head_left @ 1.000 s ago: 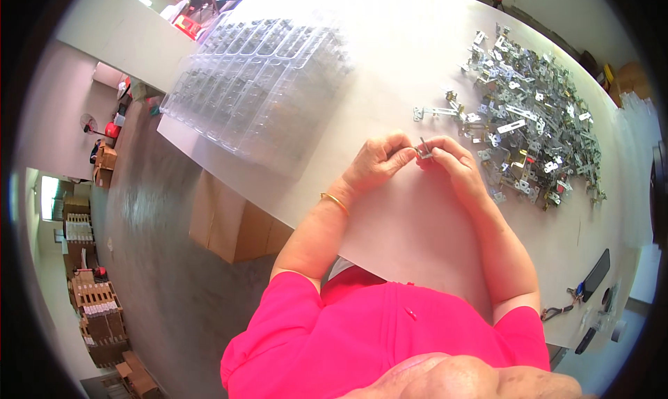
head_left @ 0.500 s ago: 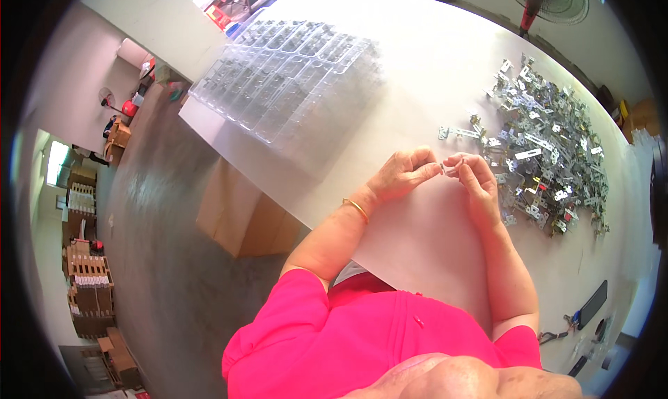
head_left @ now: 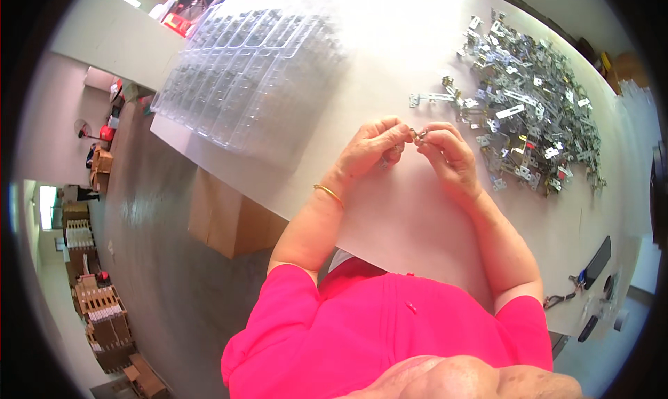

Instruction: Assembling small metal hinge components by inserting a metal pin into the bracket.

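My left hand (head_left: pixel 374 148) and my right hand (head_left: pixel 449 155) meet over the table, fingertips almost touching. Pinched between them is a small metal part (head_left: pixel 417 136), partly covered by the fingers; its exact kind is too small to tell. Both hands are closed on it. Just beyond the right hand spreads a large pile of small metal brackets (head_left: pixel 539 106), silvery with some brass-coloured bits. One longer bracket piece (head_left: pixel 431 98) sticks out from the pile's left side, a little beyond my fingers.
Clear plastic trays (head_left: pixel 236 79) with several compartments stand stacked at the table's far left. A dark phone-like slab (head_left: pixel 597 262) and pliers (head_left: pixel 559 300) lie at the right edge. Below the table's left edge stands a cardboard box (head_left: pixel 233 214) on the floor.
The view has shifted, so the table and pile sit higher and further left. My fingers have turned around the small metal part, which now shows more between the fingertips.
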Motion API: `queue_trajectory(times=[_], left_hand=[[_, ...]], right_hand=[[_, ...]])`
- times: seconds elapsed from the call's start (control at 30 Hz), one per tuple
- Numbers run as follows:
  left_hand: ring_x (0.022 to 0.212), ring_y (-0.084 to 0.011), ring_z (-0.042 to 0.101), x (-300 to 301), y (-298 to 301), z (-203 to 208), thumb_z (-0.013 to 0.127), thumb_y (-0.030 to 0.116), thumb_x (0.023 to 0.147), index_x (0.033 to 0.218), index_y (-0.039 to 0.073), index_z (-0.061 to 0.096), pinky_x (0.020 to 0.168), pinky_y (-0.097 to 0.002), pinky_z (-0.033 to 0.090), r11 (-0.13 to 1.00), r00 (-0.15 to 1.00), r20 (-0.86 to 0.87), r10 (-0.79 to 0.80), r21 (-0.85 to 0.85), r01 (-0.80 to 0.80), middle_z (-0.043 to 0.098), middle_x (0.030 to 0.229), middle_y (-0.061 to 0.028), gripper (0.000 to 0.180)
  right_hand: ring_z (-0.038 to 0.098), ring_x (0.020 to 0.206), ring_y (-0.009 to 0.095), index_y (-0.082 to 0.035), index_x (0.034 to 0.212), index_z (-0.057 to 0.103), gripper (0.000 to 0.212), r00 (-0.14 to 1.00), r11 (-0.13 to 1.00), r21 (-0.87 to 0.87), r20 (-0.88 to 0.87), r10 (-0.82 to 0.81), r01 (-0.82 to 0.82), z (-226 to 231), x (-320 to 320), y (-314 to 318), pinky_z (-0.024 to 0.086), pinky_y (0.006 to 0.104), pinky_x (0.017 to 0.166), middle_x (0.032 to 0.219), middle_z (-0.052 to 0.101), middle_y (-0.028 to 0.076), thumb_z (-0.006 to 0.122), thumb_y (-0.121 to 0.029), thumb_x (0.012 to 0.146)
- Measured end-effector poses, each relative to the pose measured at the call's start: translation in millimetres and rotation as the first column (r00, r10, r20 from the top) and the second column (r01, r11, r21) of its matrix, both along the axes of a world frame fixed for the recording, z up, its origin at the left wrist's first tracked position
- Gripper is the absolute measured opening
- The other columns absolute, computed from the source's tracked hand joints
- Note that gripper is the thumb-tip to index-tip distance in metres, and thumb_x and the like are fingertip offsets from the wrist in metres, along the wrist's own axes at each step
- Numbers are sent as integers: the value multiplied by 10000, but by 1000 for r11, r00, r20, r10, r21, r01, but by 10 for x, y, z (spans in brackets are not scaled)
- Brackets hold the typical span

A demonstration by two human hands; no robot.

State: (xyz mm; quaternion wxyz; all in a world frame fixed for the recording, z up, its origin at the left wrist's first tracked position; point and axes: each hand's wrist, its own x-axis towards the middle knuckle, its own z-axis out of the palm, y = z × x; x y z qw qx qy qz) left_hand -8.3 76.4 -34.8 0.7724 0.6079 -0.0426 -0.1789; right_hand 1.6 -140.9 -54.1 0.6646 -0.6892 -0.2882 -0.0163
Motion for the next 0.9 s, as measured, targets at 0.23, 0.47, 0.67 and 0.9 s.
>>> queue_trajectory(times=[0.23, 0.47, 0.67, 0.9], left_hand=[[698, -177, 651, 43, 28, -48, 505, 351, 1086, 1125, -30, 662, 641, -307, 503, 970, 998, -51, 21, -239, -33, 706, 851, -110, 415], [1244, -215, 623, 36, -53, -8, 609, 178, 1041, 1384, -4, 595, 956, -385, 542, 991, 959, 276, 60, -131, -24, 641, 1372, -164, 389], [1223, -195, 629, 79, -47, -63, 592, 264, 1068, 1338, 39, 650, 1003, -379, 534, 996, 941, 333, 68, -82, -43, 660, 1343, -139, 357], [1128, -208, 675, 114, -24, -130, 542, 293, 1091, 1218, 21, 671, 961, -372, 544, 985, 941, 304, 150, -133, -113, 713, 1197, -135, 327]], right_hand=[[675, 997, 144, -35, 1079, 658, 102, 940, 944, 325, -336, 63, 54, 38, 1, -2, 566, 334, 936, 1088, 650, 45, 594, -112, 1061], [690, 1015, 146, -70, 1101, 664, 103, 814, 864, 489, -548, 193, 124, -36, 52, -12, 583, 357, 959, 1054, 708, 36, 595, -135, 1062], [691, 1009, 154, -21, 1097, 652, 155, 804, 878, 469, -557, 209, 96, -25, 37, 13, 583, 353, 974, 1059, 701, 68, 589, -159, 1071], [664, 1113, 160, -24, 1110, 649, 140, 827, 893, 444, -526, 196, 71, -100, 51, 41, 555, 366, 1022, 1200, 671, 77, 586, -143, 1070]])
